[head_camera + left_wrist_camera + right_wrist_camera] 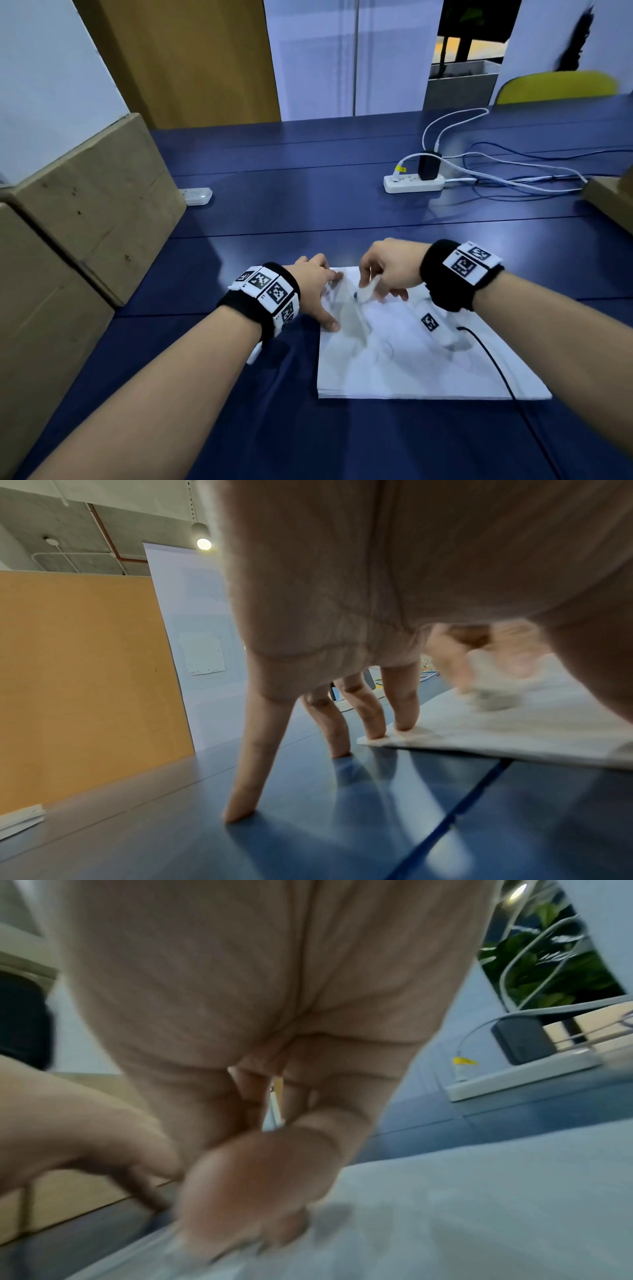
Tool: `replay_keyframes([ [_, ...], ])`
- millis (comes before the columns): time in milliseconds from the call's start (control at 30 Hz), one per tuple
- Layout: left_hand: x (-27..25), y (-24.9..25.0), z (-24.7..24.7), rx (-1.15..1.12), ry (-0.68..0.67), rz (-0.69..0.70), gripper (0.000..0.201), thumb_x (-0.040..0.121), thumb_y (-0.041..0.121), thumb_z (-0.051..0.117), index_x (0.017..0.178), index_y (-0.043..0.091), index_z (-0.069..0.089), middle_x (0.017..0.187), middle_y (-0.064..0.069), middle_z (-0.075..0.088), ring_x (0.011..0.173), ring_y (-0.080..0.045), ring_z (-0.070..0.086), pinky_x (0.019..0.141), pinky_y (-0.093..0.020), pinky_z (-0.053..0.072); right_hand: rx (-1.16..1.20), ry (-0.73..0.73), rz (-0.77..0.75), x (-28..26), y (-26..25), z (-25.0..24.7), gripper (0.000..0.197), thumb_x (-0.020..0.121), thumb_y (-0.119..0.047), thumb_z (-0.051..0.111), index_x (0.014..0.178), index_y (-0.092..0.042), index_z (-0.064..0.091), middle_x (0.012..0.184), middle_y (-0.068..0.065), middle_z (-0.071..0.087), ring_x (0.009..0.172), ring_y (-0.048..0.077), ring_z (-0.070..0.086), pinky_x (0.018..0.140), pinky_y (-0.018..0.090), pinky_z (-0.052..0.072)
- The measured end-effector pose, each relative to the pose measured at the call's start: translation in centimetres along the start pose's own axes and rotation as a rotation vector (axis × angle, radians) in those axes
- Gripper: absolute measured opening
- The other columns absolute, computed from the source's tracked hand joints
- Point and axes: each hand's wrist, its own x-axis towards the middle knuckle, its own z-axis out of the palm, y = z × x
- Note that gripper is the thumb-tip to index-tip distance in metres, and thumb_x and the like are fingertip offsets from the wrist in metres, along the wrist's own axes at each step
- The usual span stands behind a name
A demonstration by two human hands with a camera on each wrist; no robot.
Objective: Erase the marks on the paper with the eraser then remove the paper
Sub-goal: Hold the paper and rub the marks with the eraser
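Observation:
A white sheet of paper [411,359] with faint pencil marks lies on the blue table [308,205]. My left hand [318,291] presses its far left corner with straight, spread fingers [405,710]; two fingertips stand on the paper [514,737], the others on the table. My right hand [383,274] pinches a white eraser [366,291] and holds it down on the paper near the far edge, blurred by motion. From the left wrist, the eraser [493,699] shows as a grey-white smear on the sheet. The right wrist view shows curled fingers [240,1191] low on the paper [479,1218].
Cardboard boxes [85,212] stand along the left. A white power strip [412,183] with a black charger and tangled cables sits at the back right. A small white device [195,196] lies further left. A black cable [496,370] crosses the paper's right part.

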Motion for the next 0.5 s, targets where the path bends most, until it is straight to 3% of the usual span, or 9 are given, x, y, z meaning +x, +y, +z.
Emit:
replay_keyframes([
  [100, -0.1, -0.1, 0.1, -0.006, 0.0, -0.007, 0.1, 0.064, 0.064, 0.077, 0.146, 0.028, 0.034, 0.132, 0.002, 0.035, 0.119, -0.024, 0.037, 0.096, -0.044, 0.045, 0.043, 0.195, 0.052, 1.2, 0.6, -0.5, 0.017, 0.074, -0.004, 0.066, 0.084, -0.017, 0.065, 0.058, 0.001, 0.067, 0.042, 0.022, 0.065, 0.046, 0.024, 0.052],
  [167, -0.1, -0.1, 0.2, -0.001, -0.001, -0.009, 0.1, 0.063, 0.064, 0.077, 0.146, 0.028, 0.034, 0.131, 0.002, 0.035, 0.119, -0.024, 0.037, 0.096, -0.044, 0.046, 0.045, 0.229, 0.047, 1.0, 0.6, -0.4, 0.015, 0.076, -0.004, 0.066, 0.083, -0.016, 0.064, 0.058, -0.003, 0.063, 0.04, 0.022, 0.063, 0.048, 0.029, 0.055],
  [333, 0.0, -0.1, 0.1, 0.0, 0.002, -0.01, 0.101, 0.062, 0.064, 0.078, 0.146, 0.027, 0.034, 0.132, 0.001, 0.035, 0.119, -0.025, 0.038, 0.096, -0.044, 0.045, 0.024, -0.117, -0.06, -1.2, -0.8, 0.7, 0.017, 0.076, -0.005, 0.073, 0.089, -0.013, 0.068, 0.049, -0.005, 0.062, 0.04, 0.02, 0.059, 0.05, 0.028, 0.054],
  [400, 0.0, 0.0, 0.2, 0.002, 0.005, -0.004, 0.101, 0.063, 0.063, 0.078, 0.146, 0.027, 0.034, 0.132, 0.001, 0.035, 0.118, -0.025, 0.038, 0.095, -0.042, 0.045, -0.024, -0.058, -0.034, -0.7, -0.7, 0.4, 0.019, 0.075, -0.006, 0.071, 0.09, -0.017, 0.067, 0.057, -0.003, 0.066, 0.04, 0.021, 0.06, 0.051, 0.027, 0.053],
  [500, -0.1, -0.1, 0.2, -0.002, 0.016, 0.0, 0.1, 0.064, 0.062, 0.077, 0.147, 0.028, 0.033, 0.133, 0.001, 0.035, 0.119, -0.025, 0.038, 0.092, -0.039, 0.044, -0.04, 0.153, 0.073, 0.8, 0.0, -0.4, 0.016, 0.078, -0.01, 0.065, 0.081, -0.025, 0.06, 0.08, 0.003, 0.067, 0.042, 0.025, 0.063, 0.043, 0.024, 0.046],
])
